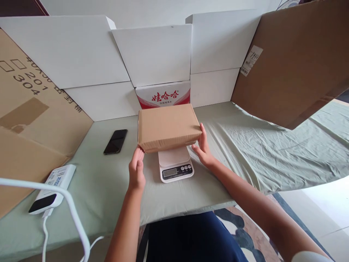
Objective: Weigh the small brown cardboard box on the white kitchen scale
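Observation:
A closed brown cardboard box [167, 125] is between my two hands, over a white kitchen scale [174, 165]. My left hand [137, 169] grips the box's near left corner, with the fingers partly under it. At the near right corner, my right hand [203, 147] holds the box with fingers along its side and thumb low at the front. The box covers the back of the scale's platform; whether it rests on it or hangs just above, I cannot tell. The scale's display and buttons face me, and the display looks blank.
Left of the box lies a black phone [115, 141]. A white power bank or router-like device [53, 189] with a cable [73, 214] sits at the left edge. White boxes [155, 54] line the back, and large cardboard panels [289, 62] flank the green cloth [109, 196].

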`<state>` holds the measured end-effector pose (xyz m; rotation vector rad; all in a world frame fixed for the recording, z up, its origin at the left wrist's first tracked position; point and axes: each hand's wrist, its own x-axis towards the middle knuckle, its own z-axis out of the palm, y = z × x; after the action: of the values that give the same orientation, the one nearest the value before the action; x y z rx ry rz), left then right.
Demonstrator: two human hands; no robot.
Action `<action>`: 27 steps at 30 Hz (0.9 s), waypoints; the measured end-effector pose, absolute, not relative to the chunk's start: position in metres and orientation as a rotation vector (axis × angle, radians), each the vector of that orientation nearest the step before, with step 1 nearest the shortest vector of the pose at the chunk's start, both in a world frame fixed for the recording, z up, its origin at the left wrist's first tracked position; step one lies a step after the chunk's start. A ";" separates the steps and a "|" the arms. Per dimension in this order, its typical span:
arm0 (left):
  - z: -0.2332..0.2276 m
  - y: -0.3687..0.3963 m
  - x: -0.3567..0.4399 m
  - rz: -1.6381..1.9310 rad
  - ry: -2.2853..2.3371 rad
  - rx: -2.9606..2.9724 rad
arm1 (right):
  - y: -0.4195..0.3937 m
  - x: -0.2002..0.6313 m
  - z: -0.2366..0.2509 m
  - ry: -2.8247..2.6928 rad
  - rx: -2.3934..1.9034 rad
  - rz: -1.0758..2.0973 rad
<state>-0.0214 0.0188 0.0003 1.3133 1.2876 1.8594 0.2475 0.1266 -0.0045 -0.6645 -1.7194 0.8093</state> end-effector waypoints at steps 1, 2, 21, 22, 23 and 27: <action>-0.004 0.009 -0.019 1.851 1.299 1.314 | 0.119 0.252 -0.008 -1.723 -0.674 0.812; -0.008 0.000 -0.018 1.841 1.306 1.317 | 0.113 0.256 -0.011 -1.723 -0.683 0.811; -0.021 -0.021 -0.014 1.772 1.363 1.313 | 0.095 0.259 -0.004 -1.685 -0.737 0.703; -0.020 -0.021 -0.014 1.772 1.369 1.309 | 0.094 0.258 -0.003 -1.683 -0.734 0.711; -0.020 -0.021 -0.013 1.771 1.378 1.304 | 0.094 0.258 -0.002 -1.680 -0.735 0.720; -0.018 -0.021 -0.013 1.766 1.414 1.292 | 0.093 0.258 0.000 -1.672 -0.754 0.745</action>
<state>-0.0127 -0.0207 -0.0176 1.2916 1.4138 1.7658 0.2577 0.0934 0.0003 -0.7538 -1.6715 0.7452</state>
